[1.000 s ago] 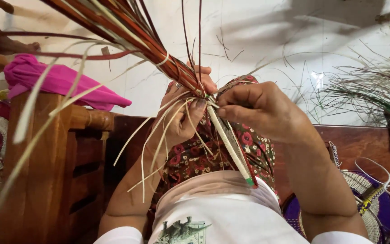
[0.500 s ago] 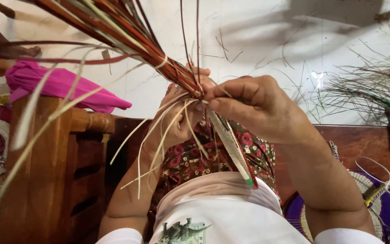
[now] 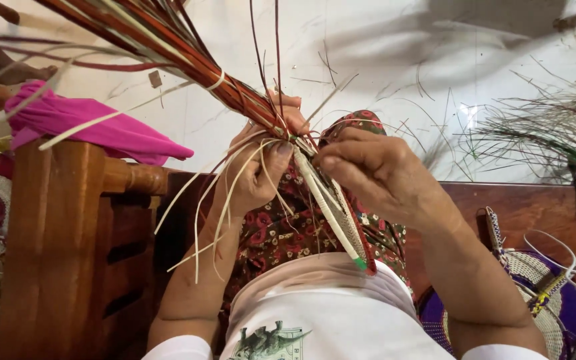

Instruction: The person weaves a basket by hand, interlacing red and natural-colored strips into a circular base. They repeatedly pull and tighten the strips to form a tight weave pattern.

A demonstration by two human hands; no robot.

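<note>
Your left hand (image 3: 255, 177) is clamped around the bundle of long reddish-brown and pale reed strands (image 3: 188, 53), thumb pressing just where the loose fibres meet the woven work, above your lap. Your right hand (image 3: 375, 177) sits close beside it, fingertips pinched on the top edge of the flat, pale woven fibre piece with a red border (image 3: 338, 220), which hangs down over your floral-patterned fabric (image 3: 281, 233). The two hands nearly touch at the weaving point, so you look to be mid-stitch, binding a strand into the growing edge. The next move likely calls for a firm left grip while the right fingers draw one thin strand tight without letting its neighbours slip. A pink cloth (image 3: 88, 127) lies on the wooden furniture (image 3: 55, 247) at your left; a purple and white woven basket (image 3: 541, 293) rests at your right.
</note>
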